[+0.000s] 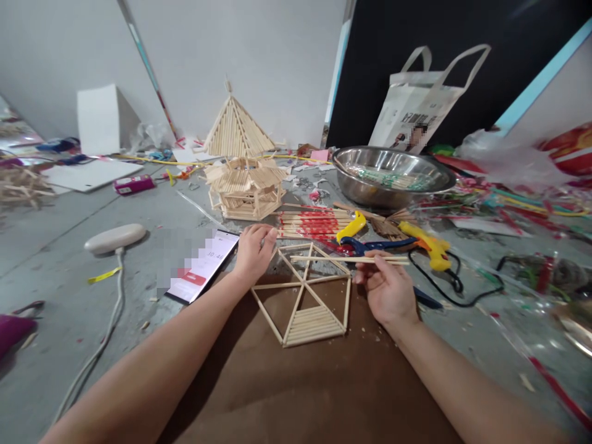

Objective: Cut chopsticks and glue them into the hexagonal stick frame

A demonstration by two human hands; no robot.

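A hexagonal frame of thin wooden sticks (309, 295) lies flat on a brown board (296, 382) in front of me; one wedge of it is filled with parallel sticks. My left hand (253, 251) rests on the frame's far left corner with its fingers curled down onto it. My right hand (387, 288) sits at the frame's right side, fingers pinched on a long wooden stick (346, 259) that lies across the frame's top edge.
A stick-built pavilion model (245, 185) and a stick roof cone (235, 128) stand behind. A bundle of red-marked sticks (314, 223), a yellow glue gun (428, 245), a blue-and-yellow clamp (358, 237), a steel bowl (393, 176), a phone (203, 265) and a white power strip (115, 238) surround the board.
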